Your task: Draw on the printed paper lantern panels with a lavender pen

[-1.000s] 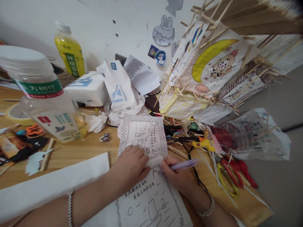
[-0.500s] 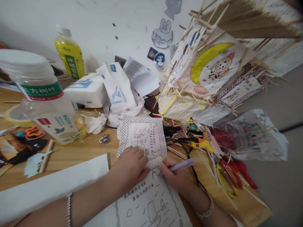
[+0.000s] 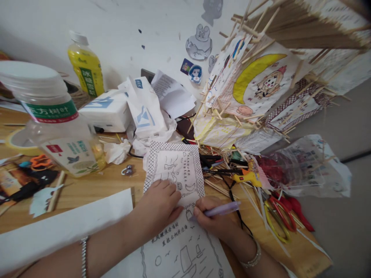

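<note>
A long sheet of paper (image 3: 174, 253) with ink drawings, handwritten characters and a cross-hatched border runs up the desk in front of me. My left hand (image 3: 162, 202) lies flat across its middle, fingers extended and touching the sheet. Pinched in my right hand (image 3: 213, 216) is a light purple pen (image 3: 223, 209), its barrel leaning to the right. The pen's tip meets the paper by a small outlined shape, right of my left fingers. Boats, birds and a circle are drawn lower on the sheet.
A large tea bottle (image 3: 69, 143) and a yellow drink bottle (image 3: 87, 69) stand left. Tissue packs (image 3: 145, 104) lie behind the paper. At right are a stick-and-paper lantern (image 3: 257, 85), a yellow glue gun (image 3: 247, 177), scissors (image 3: 276, 220) and a plastic bag (image 3: 324, 170). A blank white strip (image 3: 66, 227) lies left.
My right hand has shifted slightly down and left with the pen, and the small outlined shape shows more line. My left hand stays in place.
</note>
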Demonstrator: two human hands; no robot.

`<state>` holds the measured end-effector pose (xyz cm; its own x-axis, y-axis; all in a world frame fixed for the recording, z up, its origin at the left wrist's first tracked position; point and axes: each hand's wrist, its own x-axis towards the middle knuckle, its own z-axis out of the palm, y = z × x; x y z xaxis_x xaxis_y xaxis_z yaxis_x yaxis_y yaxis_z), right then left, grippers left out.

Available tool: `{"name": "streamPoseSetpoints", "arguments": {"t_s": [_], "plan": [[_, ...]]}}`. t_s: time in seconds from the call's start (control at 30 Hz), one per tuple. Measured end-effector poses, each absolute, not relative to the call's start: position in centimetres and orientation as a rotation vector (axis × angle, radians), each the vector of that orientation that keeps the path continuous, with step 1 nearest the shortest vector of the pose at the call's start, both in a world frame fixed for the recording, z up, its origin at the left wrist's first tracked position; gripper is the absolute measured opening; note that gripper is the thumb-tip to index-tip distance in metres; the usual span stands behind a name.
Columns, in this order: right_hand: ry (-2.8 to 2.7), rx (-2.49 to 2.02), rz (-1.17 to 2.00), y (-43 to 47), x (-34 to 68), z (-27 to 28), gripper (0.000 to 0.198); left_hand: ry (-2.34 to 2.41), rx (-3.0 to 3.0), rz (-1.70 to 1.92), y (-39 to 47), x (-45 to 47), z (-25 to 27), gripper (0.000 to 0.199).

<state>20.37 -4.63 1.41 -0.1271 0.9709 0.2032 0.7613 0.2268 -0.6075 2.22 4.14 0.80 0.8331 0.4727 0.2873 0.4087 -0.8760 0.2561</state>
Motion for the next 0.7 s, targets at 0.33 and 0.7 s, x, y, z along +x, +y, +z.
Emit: {"name": "streamPoseSetpoints", "arguments": {"t_s": [0.33,0.7], "plan": [[-1.905,-1.550,0.510,-4.64,20.29,1.58,0.041,0.691,2.833,0.509,4.10,2.18,0.95,0.014],[-1.885,-1.567,0.538,-4.71,20.22,1.52,0.038,0.695,2.825,0.469,4.07,2.24,1.01,0.012]]}}
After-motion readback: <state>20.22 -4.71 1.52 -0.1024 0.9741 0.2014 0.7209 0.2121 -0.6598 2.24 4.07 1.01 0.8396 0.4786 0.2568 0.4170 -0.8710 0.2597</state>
